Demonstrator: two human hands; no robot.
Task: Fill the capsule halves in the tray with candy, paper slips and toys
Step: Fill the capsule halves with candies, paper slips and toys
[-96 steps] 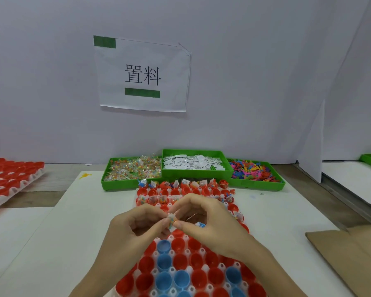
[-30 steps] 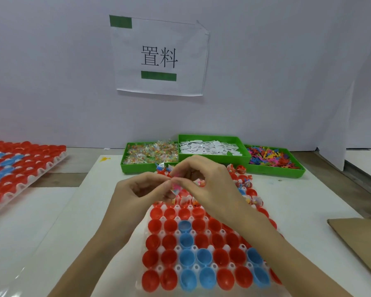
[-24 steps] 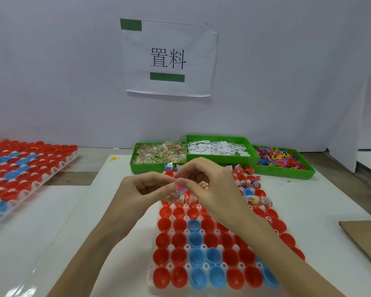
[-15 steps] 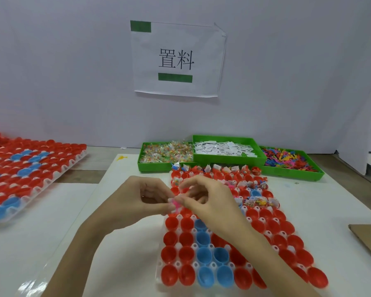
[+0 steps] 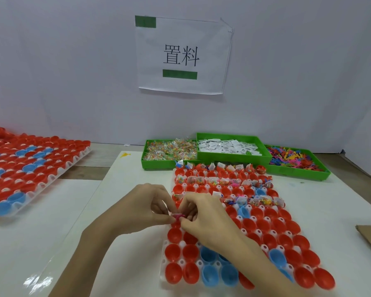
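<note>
Both hands meet over the left edge of the white plastic tray of red and blue capsule halves [image 5: 181,244] on the white tabletop [image 5: 124,189]. The left hand [image 5: 139,207] and right hand [image 5: 204,215] each have a fingertip grip closed on one small pink plastic toy [image 5: 177,215] — it hangs just above a red half. The tray's far rows already carry candy packets and paper slips; the near rows sit bare. Behind stand three green bins — wrapped candy [image 5: 169,149], white paper slips [image 5: 227,145], coloured toys [image 5: 291,157]. A second capsule tray [image 5: 26,166] lies well apart at left.
</note>
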